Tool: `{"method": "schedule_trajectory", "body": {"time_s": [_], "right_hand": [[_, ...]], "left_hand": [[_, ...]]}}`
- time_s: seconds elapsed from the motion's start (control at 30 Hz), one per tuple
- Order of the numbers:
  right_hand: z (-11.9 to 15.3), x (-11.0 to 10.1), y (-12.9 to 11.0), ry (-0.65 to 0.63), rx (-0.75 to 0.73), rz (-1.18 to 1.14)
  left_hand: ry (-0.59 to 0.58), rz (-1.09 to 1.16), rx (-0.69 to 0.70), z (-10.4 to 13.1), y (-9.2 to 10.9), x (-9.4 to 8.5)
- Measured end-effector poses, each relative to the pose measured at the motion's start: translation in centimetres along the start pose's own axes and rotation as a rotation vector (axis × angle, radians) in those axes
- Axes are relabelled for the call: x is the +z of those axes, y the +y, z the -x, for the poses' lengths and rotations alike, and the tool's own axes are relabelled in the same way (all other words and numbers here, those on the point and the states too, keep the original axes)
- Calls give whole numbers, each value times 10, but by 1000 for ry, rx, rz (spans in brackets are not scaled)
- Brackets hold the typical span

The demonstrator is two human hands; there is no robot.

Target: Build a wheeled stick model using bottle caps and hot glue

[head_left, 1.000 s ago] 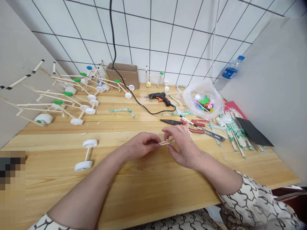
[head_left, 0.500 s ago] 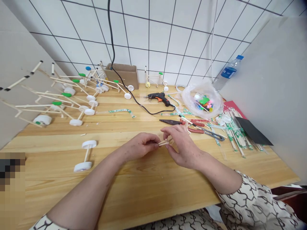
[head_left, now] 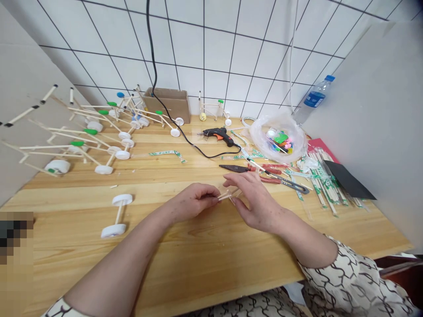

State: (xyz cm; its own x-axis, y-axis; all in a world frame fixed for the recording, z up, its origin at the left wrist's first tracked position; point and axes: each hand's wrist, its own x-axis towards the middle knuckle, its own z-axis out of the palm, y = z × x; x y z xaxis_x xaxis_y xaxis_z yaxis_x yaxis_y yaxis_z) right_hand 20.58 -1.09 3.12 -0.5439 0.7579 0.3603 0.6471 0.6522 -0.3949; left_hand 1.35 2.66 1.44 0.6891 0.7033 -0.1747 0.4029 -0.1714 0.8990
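Note:
My left hand [head_left: 191,202] is closed, its thumb and fingers pinching the left ends of some thin wooden sticks [head_left: 224,197] a little above the table. These sticks reach rightward into the gap of my right hand [head_left: 256,203]. That hand's thumb and fingers are parted around the stick ends, and whether it touches them I cannot tell. How the sticks join is partly hidden by my fingers. Left of my left forearm lies a stick axle [head_left: 120,212] with a white wheel at each end.
Stick-built wheeled frames [head_left: 95,149] crowd the left side. A glue gun [head_left: 218,134] with a black cord lies behind my hands. Pliers [head_left: 236,168], a plastic bag of colourful pieces [head_left: 256,134], wrapped sticks [head_left: 325,185] and a water bottle [head_left: 312,100] are at the right.
My right thumb and fingers have parted from the sticks a little, the hand shifting slightly right. My left hand stays in place, still pinching the sticks.

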Motion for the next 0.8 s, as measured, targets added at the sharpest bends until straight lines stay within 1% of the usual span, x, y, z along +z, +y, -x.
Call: {"method": "schedule_trajectory", "body": {"time_s": [0.13,0.27,0.43,0.57,0.8], "right_hand": [[1,-4,1,43,-15,26],[3,-8,3,134,-8,47],[7,-7,8,199,-102,184],[9,-5,9,184,-116,254],[6,-10,0,102,-124,382]], "left_hand": [[9,5,-7,0,0,0],[6,14,-5,-1,-1,1],[-12,21,3,-1,-3,1],[-14,17,-6,-1,-2,0],[-10,18,-18,0,0,0]]}}
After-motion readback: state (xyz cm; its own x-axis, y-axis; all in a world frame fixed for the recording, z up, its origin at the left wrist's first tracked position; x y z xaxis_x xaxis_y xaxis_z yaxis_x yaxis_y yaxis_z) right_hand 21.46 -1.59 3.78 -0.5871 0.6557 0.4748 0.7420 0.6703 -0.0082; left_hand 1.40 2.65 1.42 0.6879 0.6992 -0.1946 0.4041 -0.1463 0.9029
